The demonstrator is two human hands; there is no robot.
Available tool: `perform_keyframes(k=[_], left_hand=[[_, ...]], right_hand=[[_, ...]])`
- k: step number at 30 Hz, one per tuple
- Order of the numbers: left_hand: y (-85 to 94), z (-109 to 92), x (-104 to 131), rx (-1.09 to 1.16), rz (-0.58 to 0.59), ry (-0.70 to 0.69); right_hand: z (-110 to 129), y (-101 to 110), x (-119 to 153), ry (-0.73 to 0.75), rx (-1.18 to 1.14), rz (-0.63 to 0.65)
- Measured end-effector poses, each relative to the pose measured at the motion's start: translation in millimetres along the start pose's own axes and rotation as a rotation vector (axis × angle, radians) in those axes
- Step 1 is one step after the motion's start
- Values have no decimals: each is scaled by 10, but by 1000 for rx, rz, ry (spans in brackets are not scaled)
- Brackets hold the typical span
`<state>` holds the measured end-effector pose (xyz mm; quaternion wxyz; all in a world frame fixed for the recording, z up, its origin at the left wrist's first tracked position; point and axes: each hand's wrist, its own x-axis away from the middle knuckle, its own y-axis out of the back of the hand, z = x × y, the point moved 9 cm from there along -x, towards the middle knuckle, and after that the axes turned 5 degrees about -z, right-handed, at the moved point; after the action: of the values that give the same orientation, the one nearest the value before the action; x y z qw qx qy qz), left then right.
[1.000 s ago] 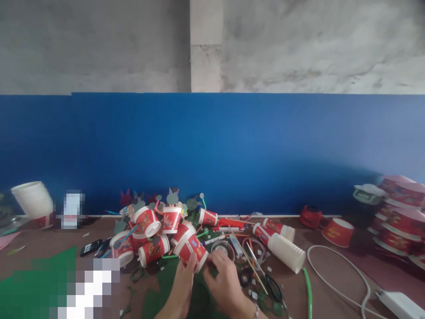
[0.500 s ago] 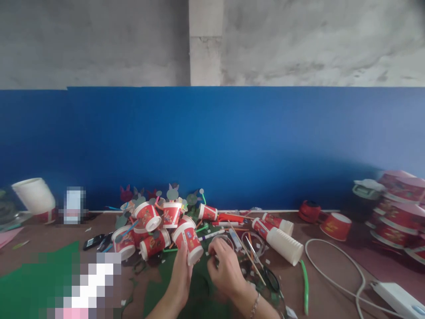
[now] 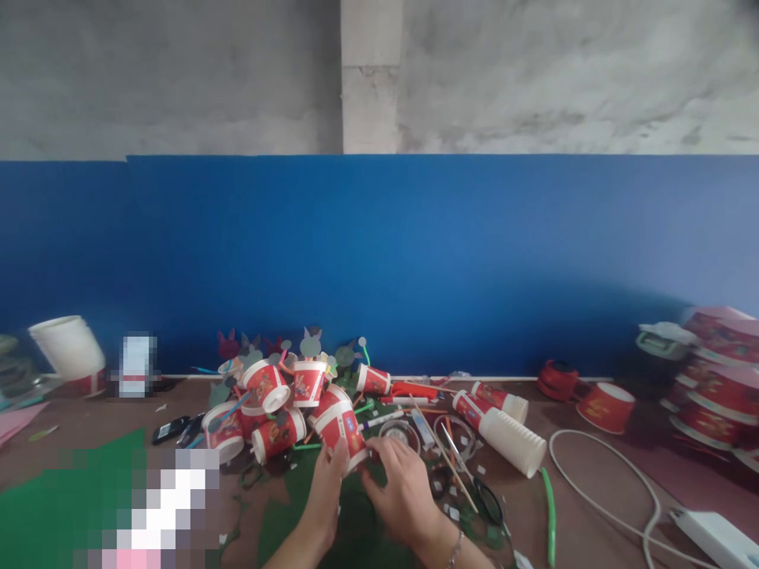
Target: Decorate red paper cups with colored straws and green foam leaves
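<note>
A red-and-white paper cup (image 3: pixel 340 433) is tilted in front of me, its bottom end toward me. My left hand (image 3: pixel 325 488) is closed around its near left side. My right hand (image 3: pixel 402 491) has its fingers curled at the cup's lower right edge, thumb and fingertips touching there; whether something small sits between them is hidden. Just behind lies a heap of similar red cups (image 3: pixel 277 436), some with straws and paper animal heads (image 3: pixel 310 345). A tape roll (image 3: pixel 399 433) lies beyond my right hand.
To the right lie scissors (image 3: pixel 487 499), a wooden stick (image 3: pixel 447 462), nested paper cups (image 3: pixel 511 439) and a green tube (image 3: pixel 549 518). A white cable (image 3: pixel 593 435) loops near a power strip (image 3: pixel 719 539). Green paper (image 3: pixel 107 482) covers the left; red tubs (image 3: pixel 720 395) are stacked far right.
My right hand has moved left from beside the cup to its lower edge. The cup has turned slightly in my left hand. The view has shifted a little.
</note>
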<state>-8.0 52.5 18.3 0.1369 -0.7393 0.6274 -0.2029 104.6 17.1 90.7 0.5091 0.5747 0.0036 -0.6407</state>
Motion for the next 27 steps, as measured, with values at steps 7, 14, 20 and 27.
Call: perform_keyframes(k=[7, 14, 20, 27], left_hand=[[7, -8, -2, -7, -20, -14], [85, 62, -59, 19, -93, 37], [28, -18, 8, 74, -83, 39], [29, 15, -33, 57, -50, 22]], right_hand=[[-29, 55, -15, -31, -56, -22], [164, -5, 52, 122, -23, 75], [193, -54, 81, 146, -5, 115], [213, -99, 90, 166, -67, 182]])
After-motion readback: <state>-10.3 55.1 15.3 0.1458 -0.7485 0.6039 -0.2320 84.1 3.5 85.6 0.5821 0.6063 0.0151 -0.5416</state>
